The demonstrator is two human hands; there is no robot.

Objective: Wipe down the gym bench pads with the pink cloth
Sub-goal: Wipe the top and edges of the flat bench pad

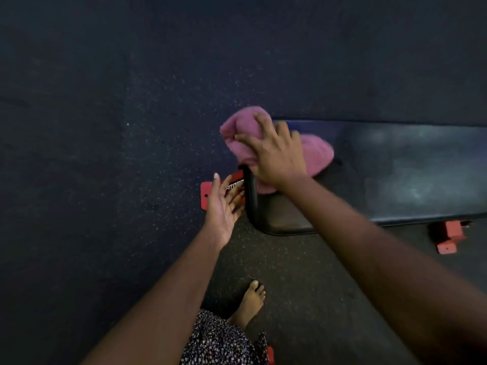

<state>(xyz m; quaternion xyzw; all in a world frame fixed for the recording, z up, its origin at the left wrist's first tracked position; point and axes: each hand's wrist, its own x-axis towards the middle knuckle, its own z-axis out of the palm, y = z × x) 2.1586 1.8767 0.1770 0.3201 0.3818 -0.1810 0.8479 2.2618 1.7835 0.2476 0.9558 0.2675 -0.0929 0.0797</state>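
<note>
A black padded gym bench (400,169) runs from the centre to the right edge, its surface showing pale smeared patches. The pink cloth (317,151) lies bunched over the bench's left end. My right hand (274,154) presses flat on top of the cloth with fingers spread, part of the cloth hanging past the pad's end. My left hand (224,204) hovers palm-up beside the left end of the pad, fingers apart and holding nothing, over the red frame foot.
A red frame foot (208,194) with white lettering sticks out at the bench's left end. Another red foot (448,238) sits under the right part. Dark speckled rubber floor (105,154) surrounds the bench. My bare foot (250,301) and patterned skirt are below.
</note>
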